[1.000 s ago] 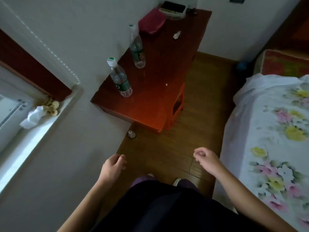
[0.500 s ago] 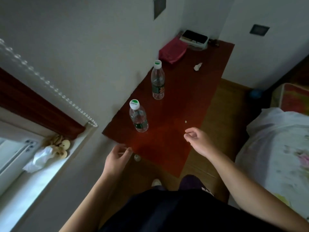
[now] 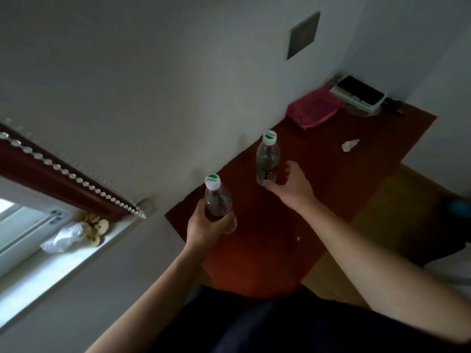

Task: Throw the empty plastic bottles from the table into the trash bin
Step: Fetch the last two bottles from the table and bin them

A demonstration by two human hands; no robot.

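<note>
While the near bottle (image 3: 218, 200) sits upright at the wall-side edge of the table (image 3: 331, 200), left hand (image 3: 207, 226) is wrapped round its lower body. Far bottle (image 3: 267, 159) is upright further along the wall. Right hand (image 3: 293, 187) is at it, thumb on its base, fingers spread just beside; can't tell if that grip is closed. Beyond: crumpled white scrap (image 3: 350, 145), pink cloth (image 3: 313, 110), dark-topped box (image 3: 359, 94) in the corner.

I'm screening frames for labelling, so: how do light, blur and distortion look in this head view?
Head view: dim, lit mainly by the window at lower left; wide-angle lens tilts and bends the walls; mild blur softens the near bottle, far bottle, left hand and right hand.
</note>
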